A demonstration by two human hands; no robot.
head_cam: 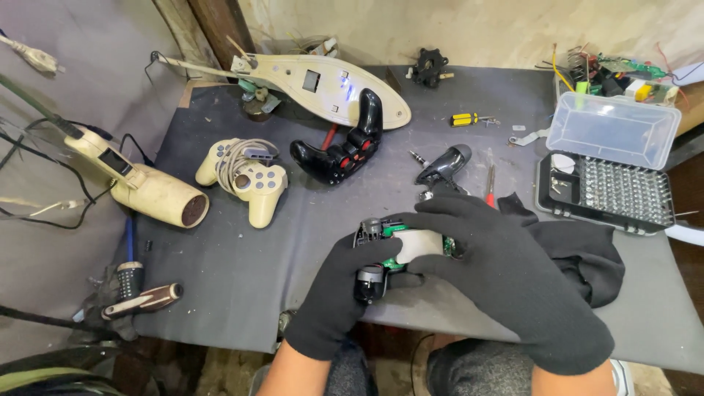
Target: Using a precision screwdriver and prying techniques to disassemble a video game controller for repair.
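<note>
Closest to me, my left hand [345, 290] and my right hand [506, 275], both in black gloves, are wrapped around an opened game controller [400, 253] at the near edge of the grey work mat [242, 271]. The left fingers close on its lower left grip, the right hand clamps over its top and right side. Green circuit board and a pale inner part show between my fingers.

Just right of my hands a black cloth [579, 253] lies crumpled on the mat. At the near left edge I see a brown-handled tool [143, 299].

Farther out, a cream controller [246, 180] sits with its cord coiled on top, and left of it a beige hot-air gun [143, 183]. A black controller shell with red buttons [345, 147] lies near the middle, and a black shell piece [444, 165] sits just beyond my right hand, beside a red-handled screwdriver [490, 187].

To the right stands an open bit set case [609, 187] with a clear lid. A small yellow-and-black screwdriver [466, 118] lies near the far edge, and a long cream plastic housing [323, 84] rests at the back.
</note>
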